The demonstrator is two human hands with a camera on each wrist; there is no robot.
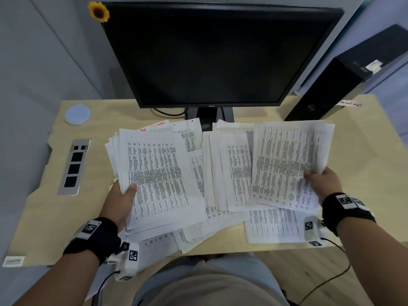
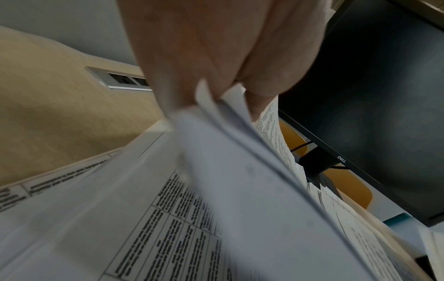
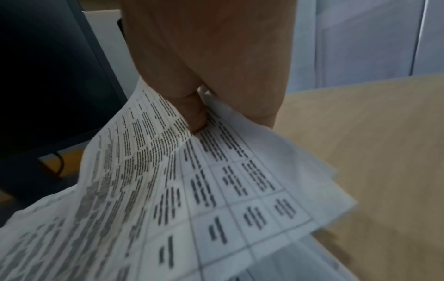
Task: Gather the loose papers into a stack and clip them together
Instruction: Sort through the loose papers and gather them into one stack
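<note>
Many printed sheets with tables lie spread over the wooden desk (image 1: 353,164) in front of the monitor. My left hand (image 1: 123,195) grips a bundle of papers (image 1: 154,173) at its lower left edge, thumb on top; the left wrist view shows the same left hand (image 2: 216,62) holding that bundle of papers (image 2: 240,180) lifted off the sheets below. My right hand (image 1: 322,181) pinches a second bundle of sheets (image 1: 287,160) at its right edge, and in the right wrist view the right hand (image 3: 204,62) has its thumb pressed on those printed sheets (image 3: 192,190). More loose papers (image 1: 227,173) lie between and under both bundles. No clip is in view.
A dark Dell monitor (image 1: 212,54) stands at the back centre, a black computer tower (image 1: 344,85) at the back right. A socket panel (image 1: 75,166) is set into the desk at left, with a round blue lid (image 1: 77,114) behind it. A sunflower (image 1: 98,12) decorates the monitor's corner.
</note>
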